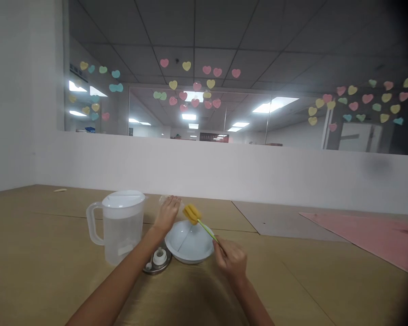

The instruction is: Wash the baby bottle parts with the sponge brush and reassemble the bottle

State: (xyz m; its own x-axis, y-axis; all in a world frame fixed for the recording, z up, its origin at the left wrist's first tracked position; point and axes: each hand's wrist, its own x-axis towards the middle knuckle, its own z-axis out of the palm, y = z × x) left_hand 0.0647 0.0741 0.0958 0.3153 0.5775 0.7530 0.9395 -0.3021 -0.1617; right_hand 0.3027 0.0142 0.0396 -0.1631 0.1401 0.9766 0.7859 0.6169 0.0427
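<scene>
My left hand is closed around a clear object I cannot make out, held just above the far rim of a white bowl. My right hand grips the green handle of a sponge brush. The brush's yellow sponge head points toward my left hand, over the bowl's far edge. Left of the bowl stands a clear plastic pitcher with a white lid. A small metal dish with small white parts lies between the pitcher and the bowl.
All this sits on a tan table. A pink mat lies at the right. A low white wall runs behind the table, with glass above it bearing several coloured heart stickers.
</scene>
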